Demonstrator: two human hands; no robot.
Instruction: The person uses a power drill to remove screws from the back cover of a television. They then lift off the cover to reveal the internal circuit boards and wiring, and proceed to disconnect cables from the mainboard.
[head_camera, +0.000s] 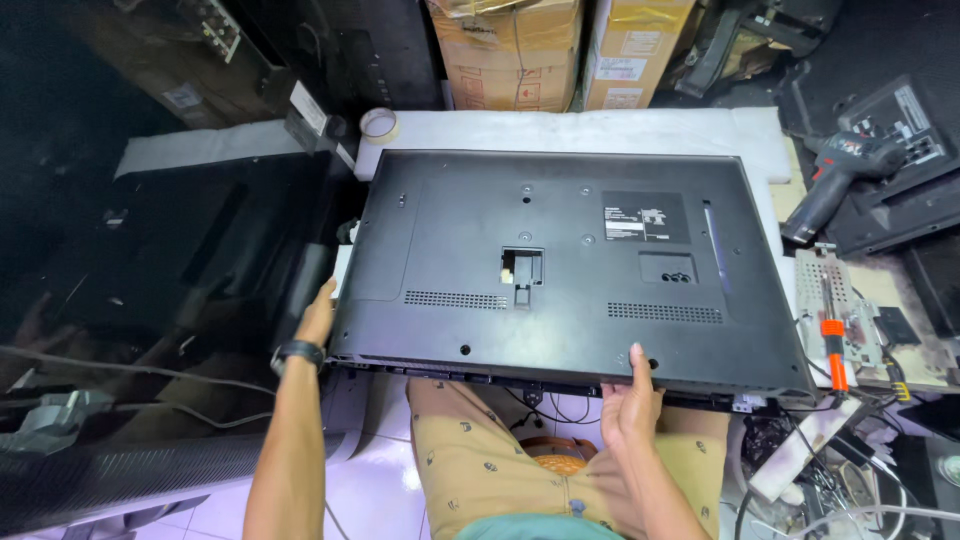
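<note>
A flat black television (560, 270) lies face down, its plastic back cover up, on a white foam pad (600, 128). The cover shows vent slots, screw holes, a square central recess and a label patch. Its far edge runs along the pad; its near edge overhangs the pad's near side.

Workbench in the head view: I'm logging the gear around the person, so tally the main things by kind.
Flat-panel set, back up, held by left hand and right hand: 1
Cordless drill: 1
Tape roll: 1
Orange-handled screwdriver: 1
Cardboard boxes: 2
Total: 6
</note>
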